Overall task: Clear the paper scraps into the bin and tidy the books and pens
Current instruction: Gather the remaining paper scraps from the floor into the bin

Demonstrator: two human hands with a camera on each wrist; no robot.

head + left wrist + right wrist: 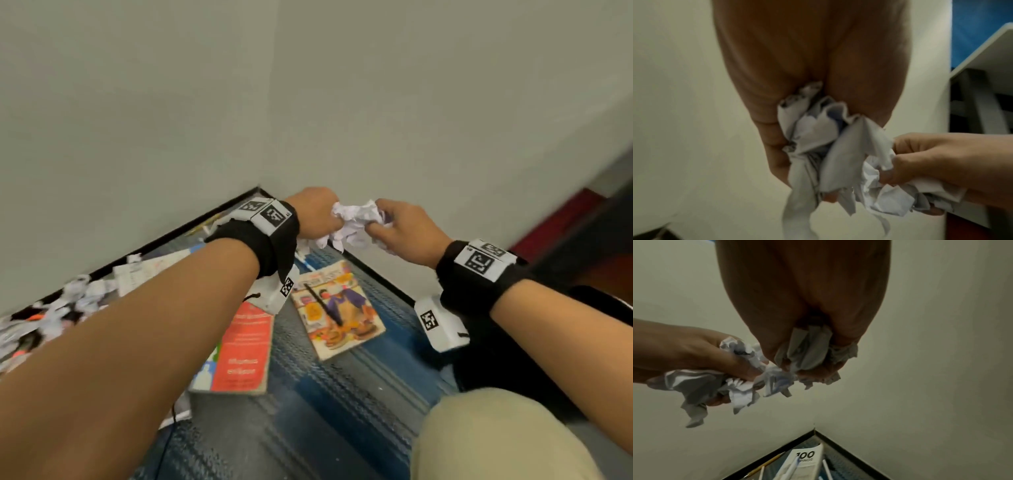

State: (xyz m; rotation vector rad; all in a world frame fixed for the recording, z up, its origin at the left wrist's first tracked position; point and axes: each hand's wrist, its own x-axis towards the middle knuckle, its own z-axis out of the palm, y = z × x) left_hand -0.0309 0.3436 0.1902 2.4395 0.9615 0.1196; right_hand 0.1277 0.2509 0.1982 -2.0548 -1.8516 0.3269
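Surface: blue patterned floor mat (346, 404) with a dark border, run into a wall corner (263, 137); walls close its far and left edges, the near and right sides lie open.
Scrap heap: loose paper scraps (73, 301) piled along the mat's left edge against the wall; not yet cleared.
Books: red-covered book (245, 356) mid-mat, illustrated book (339, 311) just right of it, white "100" booklet (807, 459) in the far corner; all askew, judged untidied.
Pens: black pen (323, 305) lying on the illustrated book; further pens and a pencil (766, 464) in the far corner.
Held wad: crumpled paper wad (356, 222) raised above the far corner, spanning both hands.
Left hand (317, 214): fingers curled tight round its end of the wad.
Right hand (402, 229): fingers curled round the other end.
Bin: not in view; carry route cannot be judged.
Progress: early; one handful gathered, the heap, books and pens remaining.
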